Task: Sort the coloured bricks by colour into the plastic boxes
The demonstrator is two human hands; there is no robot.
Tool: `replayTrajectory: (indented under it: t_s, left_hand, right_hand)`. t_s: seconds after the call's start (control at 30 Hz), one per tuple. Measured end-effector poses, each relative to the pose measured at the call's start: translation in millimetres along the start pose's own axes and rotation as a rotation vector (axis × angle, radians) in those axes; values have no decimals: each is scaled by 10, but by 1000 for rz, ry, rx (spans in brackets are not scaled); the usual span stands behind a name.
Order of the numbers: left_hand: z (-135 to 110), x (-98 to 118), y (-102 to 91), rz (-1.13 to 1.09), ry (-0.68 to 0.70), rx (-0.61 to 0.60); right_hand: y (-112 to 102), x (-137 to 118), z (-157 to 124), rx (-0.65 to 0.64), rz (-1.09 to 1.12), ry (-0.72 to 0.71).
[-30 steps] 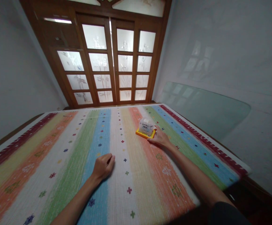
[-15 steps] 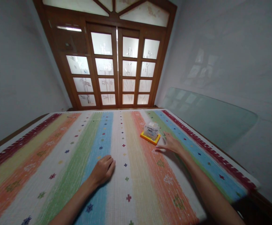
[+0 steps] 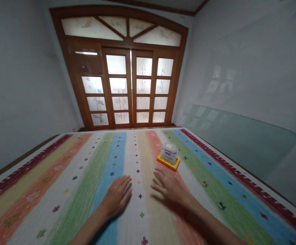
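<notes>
A clear plastic box point(image 3: 169, 152) with small dark and pale items inside rests on a yellow-orange square base point(image 3: 167, 163), right of centre on the striped cloth. My right hand point(image 3: 169, 185) is just below the base, apart from it, with its fingers spread and nothing in them. On the blue and white stripes to the left, my left hand point(image 3: 118, 195) lies low over the cloth, fingers stretched forward and thumb a little apart. It holds nothing. What the items in the box are is too blurred to tell.
A colourful striped cloth point(image 3: 86, 190) covers the large table. Along its right edge a frosted glass panel point(image 3: 237, 139) leans at the wall. Wooden doors with glass panes point(image 3: 131, 92) stand beyond the far edge, and plain walls flank both sides.
My right hand has moved left and nearer to me, away from the box's right side. My left hand has loosened from a curled shape. The view has tilted up.
</notes>
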State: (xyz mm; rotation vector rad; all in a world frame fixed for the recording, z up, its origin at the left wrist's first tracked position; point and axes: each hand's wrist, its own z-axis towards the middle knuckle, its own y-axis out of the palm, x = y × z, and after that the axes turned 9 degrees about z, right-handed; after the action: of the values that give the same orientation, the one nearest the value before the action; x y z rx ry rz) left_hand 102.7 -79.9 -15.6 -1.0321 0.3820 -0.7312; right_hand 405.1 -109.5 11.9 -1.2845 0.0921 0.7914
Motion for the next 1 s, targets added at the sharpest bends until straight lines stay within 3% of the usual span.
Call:
replayTrajectory:
  t_s: [0.1,0.27,0.63,1.0]
  left_hand:
    - [-91,-9,72,29,25,-75]
    - [-157,-4,108,6,58,-144]
    - [-164,-7,56,-18,86,-320]
    - [-169,10,73,-37,66,-324]
  right_hand:
    - [149,-145,-3,-115,-51,14]
    - [168,-295,-49,-266,-14,43]
    - [162,-273,-51,-397,41,77]
    - [251,-189,-82,-337,-1,31]
